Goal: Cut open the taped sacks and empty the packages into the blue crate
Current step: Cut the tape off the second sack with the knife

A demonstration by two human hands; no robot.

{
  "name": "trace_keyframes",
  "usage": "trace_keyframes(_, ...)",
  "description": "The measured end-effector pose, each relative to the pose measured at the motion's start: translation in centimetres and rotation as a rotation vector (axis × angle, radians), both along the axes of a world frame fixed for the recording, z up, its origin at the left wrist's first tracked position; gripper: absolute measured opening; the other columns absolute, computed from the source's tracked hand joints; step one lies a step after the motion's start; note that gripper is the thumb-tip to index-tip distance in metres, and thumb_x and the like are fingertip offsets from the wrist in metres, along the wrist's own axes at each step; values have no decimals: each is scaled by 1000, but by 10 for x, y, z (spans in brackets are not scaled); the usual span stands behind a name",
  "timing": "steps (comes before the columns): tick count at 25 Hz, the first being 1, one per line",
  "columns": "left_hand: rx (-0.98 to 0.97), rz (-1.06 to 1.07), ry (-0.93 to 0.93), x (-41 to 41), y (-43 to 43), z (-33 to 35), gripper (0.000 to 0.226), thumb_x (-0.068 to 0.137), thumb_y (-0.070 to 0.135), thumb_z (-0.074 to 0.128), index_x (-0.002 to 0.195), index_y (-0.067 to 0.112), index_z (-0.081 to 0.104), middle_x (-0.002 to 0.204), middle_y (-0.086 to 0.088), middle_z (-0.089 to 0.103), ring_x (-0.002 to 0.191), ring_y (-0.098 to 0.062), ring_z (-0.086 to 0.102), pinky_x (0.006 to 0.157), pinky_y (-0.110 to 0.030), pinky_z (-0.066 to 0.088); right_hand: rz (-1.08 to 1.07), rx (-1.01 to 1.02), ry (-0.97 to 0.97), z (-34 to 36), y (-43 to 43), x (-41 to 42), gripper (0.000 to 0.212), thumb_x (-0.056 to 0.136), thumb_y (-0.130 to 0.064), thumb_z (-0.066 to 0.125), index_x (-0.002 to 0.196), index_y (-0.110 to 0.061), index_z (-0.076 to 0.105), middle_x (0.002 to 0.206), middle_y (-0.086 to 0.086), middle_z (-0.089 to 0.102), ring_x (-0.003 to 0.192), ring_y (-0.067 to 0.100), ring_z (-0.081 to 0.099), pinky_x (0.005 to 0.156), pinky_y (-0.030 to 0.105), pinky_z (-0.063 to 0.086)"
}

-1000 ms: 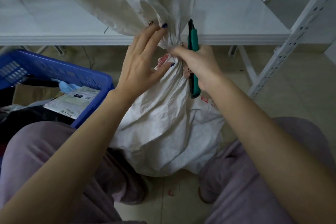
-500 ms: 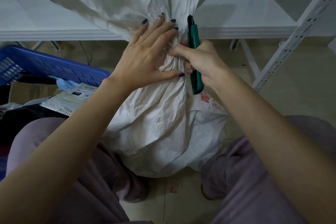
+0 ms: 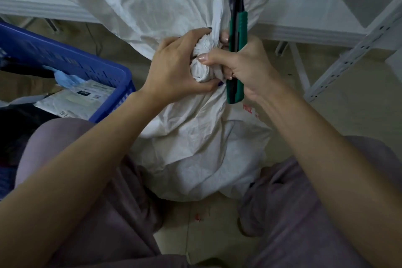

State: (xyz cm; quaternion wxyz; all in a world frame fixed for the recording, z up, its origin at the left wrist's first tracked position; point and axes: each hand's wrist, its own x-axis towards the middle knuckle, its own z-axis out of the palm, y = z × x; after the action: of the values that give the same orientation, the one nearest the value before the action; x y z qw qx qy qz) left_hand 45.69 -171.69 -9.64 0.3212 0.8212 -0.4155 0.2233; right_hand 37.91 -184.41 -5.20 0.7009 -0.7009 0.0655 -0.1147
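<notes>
Sack [image 3: 195,148] sits on the floor between the knees, beside the blue crate [image 3: 65,61]. Left hand [image 3: 174,72] grips its bunched neck [image 3: 205,50]; right hand [image 3: 250,67] clutches the green cutter [image 3: 236,59]. Soft crinkly fabric, likely slippery, so hold the neck. Can't tell if the blade's out.

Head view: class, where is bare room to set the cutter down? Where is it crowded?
Free: white shelf right of the sack; floor by the shelf post. Crowded: blue crate, holding packages; sack neck, gripped by left hand and right hand with cutter.
</notes>
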Motion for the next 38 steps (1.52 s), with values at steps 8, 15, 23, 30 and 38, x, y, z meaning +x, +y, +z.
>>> trace_keyframes(8, 28, 121, 128, -19, 11, -14, 59, 60, 57, 58, 93, 9, 63, 72, 0, 67, 65, -22, 64, 59, -22, 37, -48, -364, 126, -10, -36, 7, 26, 80, -23, 75, 65, -16, 54, 52, -11, 56, 41, 0, 47, 48, 19, 38)
trace_keyframes(15, 301, 139, 334, -44, 17, -53, 57, 63, 53, 75, 103, 14, 60, 84, -2, 69, 78, -25, 65, 64, -26, 40, 181, 359, 271, -30, -67, -13, 20, 88, 1, 41, 101, -5, 54, 79, 4, 48, 55, 10, 46, 51, 23, 43)
trace_keyframes(23, 255, 83, 291, -33, -12, -52, 76, 63, 49, 76, 124, 12, 50, 98, -5, 68, 87, -27, 65, 74, -37, 51, 174, 218, 297, -48, -58, -30, 36, 103, -30, 31, 109, -8, 59, 79, 8, 56, 62, 18, 58, 60, 39, 58)
trace_keyframes(30, 148, 196, 380, -9, -8, -70, 74, 59, 48, 81, 115, 8, 56, 111, -8, 59, 93, -23, 60, 76, -29, 45, 199, 293, 387, -58, -63, -38, 23, 90, 3, 50, 113, 7, 54, 86, 7, 62, 68, 12, 64, 63, 27, 57)
trace_keyframes(38, 181, 204, 417, -8, -3, -72, 74, 60, 46, 82, 115, 6, 53, 111, -9, 57, 93, -21, 57, 75, -26, 41, 54, 327, 322, -70, -59, -37, 21, 100, -10, 43, 115, -2, 55, 71, 6, 64, 57, 14, 60, 51, 28, 54)
